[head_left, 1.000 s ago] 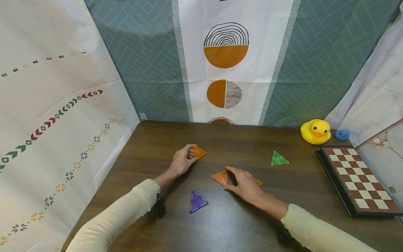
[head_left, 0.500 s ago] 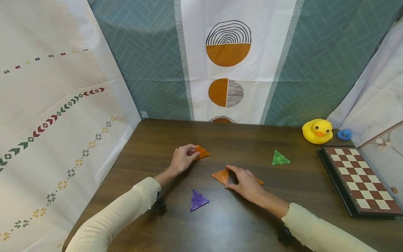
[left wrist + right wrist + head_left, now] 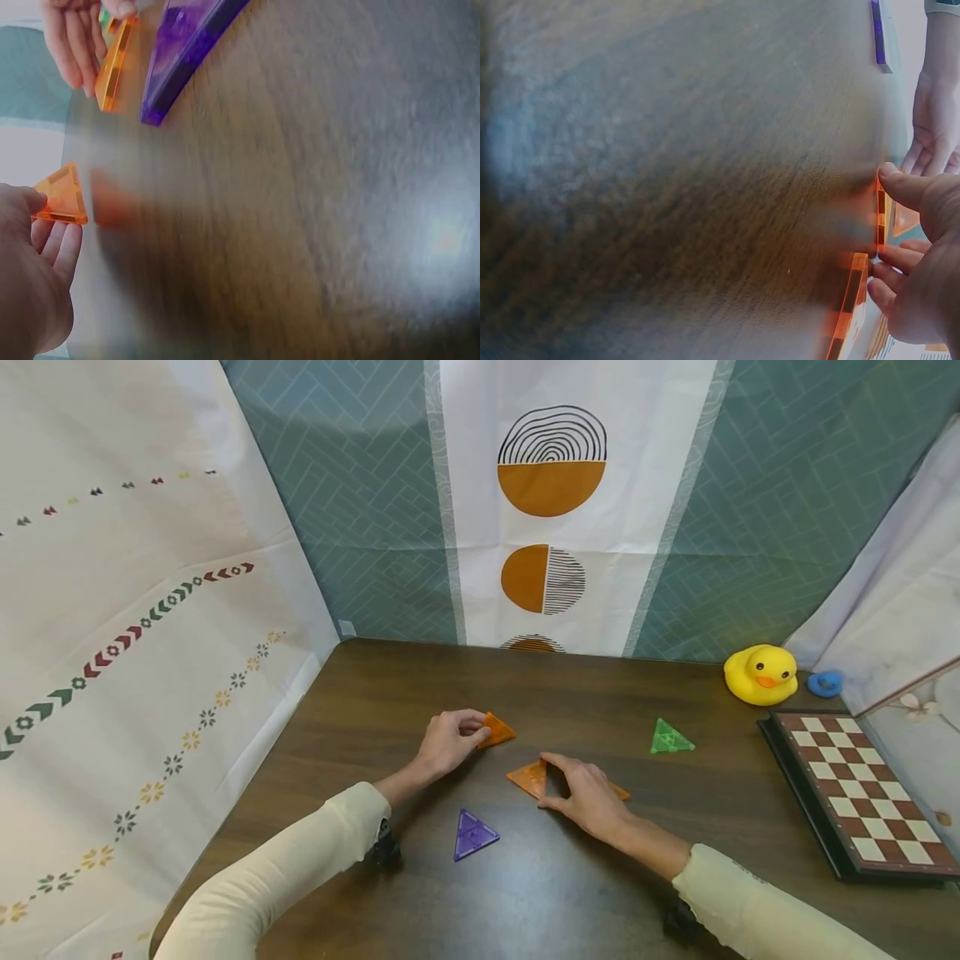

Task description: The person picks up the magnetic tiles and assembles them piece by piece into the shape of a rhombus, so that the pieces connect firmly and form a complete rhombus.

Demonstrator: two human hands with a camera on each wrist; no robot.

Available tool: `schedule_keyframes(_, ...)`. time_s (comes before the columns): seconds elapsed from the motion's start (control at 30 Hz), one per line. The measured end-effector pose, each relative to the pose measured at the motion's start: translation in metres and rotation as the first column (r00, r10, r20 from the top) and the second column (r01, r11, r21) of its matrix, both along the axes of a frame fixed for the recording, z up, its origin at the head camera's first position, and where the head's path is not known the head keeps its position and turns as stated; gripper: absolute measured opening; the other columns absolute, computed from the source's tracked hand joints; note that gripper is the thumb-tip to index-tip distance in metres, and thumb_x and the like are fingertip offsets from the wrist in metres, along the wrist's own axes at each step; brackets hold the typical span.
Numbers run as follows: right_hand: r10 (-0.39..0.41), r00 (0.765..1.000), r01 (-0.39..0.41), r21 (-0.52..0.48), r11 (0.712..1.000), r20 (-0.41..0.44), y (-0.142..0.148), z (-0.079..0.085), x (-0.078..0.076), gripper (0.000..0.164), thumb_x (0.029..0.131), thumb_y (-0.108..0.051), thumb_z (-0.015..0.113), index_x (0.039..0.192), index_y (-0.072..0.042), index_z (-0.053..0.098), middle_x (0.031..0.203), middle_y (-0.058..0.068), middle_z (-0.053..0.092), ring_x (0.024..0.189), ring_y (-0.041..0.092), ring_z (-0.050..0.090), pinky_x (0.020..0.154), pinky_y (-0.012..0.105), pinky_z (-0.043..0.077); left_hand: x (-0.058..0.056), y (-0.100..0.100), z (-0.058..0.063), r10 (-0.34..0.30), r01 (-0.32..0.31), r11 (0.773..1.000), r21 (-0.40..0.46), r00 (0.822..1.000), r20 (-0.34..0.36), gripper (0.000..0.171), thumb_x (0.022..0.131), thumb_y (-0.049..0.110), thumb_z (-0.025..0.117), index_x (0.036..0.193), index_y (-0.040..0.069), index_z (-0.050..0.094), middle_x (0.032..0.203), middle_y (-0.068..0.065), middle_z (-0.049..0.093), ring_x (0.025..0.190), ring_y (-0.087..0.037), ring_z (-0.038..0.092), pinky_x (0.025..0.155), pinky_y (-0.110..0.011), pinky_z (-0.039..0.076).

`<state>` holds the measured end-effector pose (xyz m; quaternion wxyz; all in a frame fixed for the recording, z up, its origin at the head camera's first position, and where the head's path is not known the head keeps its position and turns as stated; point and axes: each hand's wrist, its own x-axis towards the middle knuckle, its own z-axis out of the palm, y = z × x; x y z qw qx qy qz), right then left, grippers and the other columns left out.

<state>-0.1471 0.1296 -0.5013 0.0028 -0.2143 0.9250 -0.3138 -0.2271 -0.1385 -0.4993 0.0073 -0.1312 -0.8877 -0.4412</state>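
Note:
My left hand (image 3: 447, 742) pinches an orange triangular magnetic tile (image 3: 500, 732) between thumb and fingers. In the left wrist view that tile (image 3: 64, 196) is raised, with an orange-tinted shadow beside it. Flat on the table, another orange triangular tile (image 3: 527, 778) is pinched at two corners by my right hand (image 3: 588, 795). A third orange tile (image 3: 621, 792) lies under the right palm, mostly hidden in the head view; its edge (image 3: 847, 307) shows in the right wrist view. Nearer to me lies a purple triangular tile (image 3: 474, 837).
A green triangular tile (image 3: 669, 738) lies right of the hands. At the back right sit a yellow rubber duck (image 3: 761, 675) and a small blue duck (image 3: 825, 683). A chessboard (image 3: 862, 789) borders the right side of the dark wooden table (image 3: 375, 685).
The left hand has moved right and slightly toward me with its orange tile, closer to the right hand. The right hand stays in place, and the view has shifted slightly.

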Motion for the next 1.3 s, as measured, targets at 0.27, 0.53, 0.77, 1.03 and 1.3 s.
schedule_keyframes(0.27,-0.007,1.0,0.007,0.004,1.0,-0.006,0.001,0.0,-0.001,0.075,0.083,-0.022,0.094,0.146,0.0,0.061,0.141,0.018,0.067,0.126,0.039,0.065,0.104,0.058,0.052,0.007,0.011,0.003,-0.06,0.06,0.998,-0.006,0.998,-0.004,0.024,0.1,0.015,0.077,0.122,0.004,0.078,0.11,-0.007,0.08,0.097,-0.019,0.078,0.086,-0.033,0.062)
schedule_keyframes(0.53,-0.001,1.0,0.0,-0.004,1.0,-0.028,0.002,-0.001,-0.001,0.073,0.082,-0.021,0.094,0.144,0.002,0.062,0.138,0.02,0.068,0.124,0.039,0.067,0.102,0.057,0.054,0.015,0.021,0.0,-0.101,0.1,0.995,-0.005,0.994,-0.037,0.024,0.1,0.016,0.078,0.121,0.004,0.079,0.111,-0.007,0.08,0.096,-0.017,0.078,0.084,-0.029,0.062)
schedule_keyframes(0.77,0.009,1.0,-0.009,-0.007,1.0,-0.027,0.002,-0.002,-0.001,0.073,0.083,-0.021,0.094,0.144,0.002,0.062,0.137,0.02,0.069,0.123,0.039,0.067,0.102,0.056,0.054,0.023,0.026,-0.002,-0.128,0.128,0.992,-0.021,0.99,-0.05,0.024,0.099,0.016,0.078,0.121,0.006,0.08,0.109,-0.005,0.081,0.095,-0.015,0.078,0.083,-0.027,0.062)
schedule_keyframes(1.03,0.01,1.0,-0.01,-0.014,1.0,-0.028,0.001,-0.003,-0.002,0.073,0.082,-0.021,0.094,0.144,0.002,0.063,0.137,0.02,0.069,0.123,0.039,0.067,0.102,0.056,0.054,0.026,0.03,-0.004,-0.136,0.135,0.99,-0.026,0.989,-0.053,0.025,0.1,0.016,0.078,0.123,0.006,0.079,0.111,-0.005,0.08,0.096,-0.015,0.078,0.083,-0.026,0.061)
schedule_keyframes(1.3,0.017,0.999,-0.018,-0.013,1.0,-0.045,0.001,-0.003,-0.002,0.072,0.082,-0.021,0.095,0.143,0.002,0.064,0.135,0.019,0.07,0.122,0.038,0.068,0.1,0.055,0.055,0.028,0.034,-0.004,-0.138,0.137,0.99,-0.026,0.989,-0.056,0.026,0.099,0.016,0.079,0.122,0.005,0.079,0.111,-0.006,0.08,0.096,-0.016,0.078,0.082,-0.025,0.061)
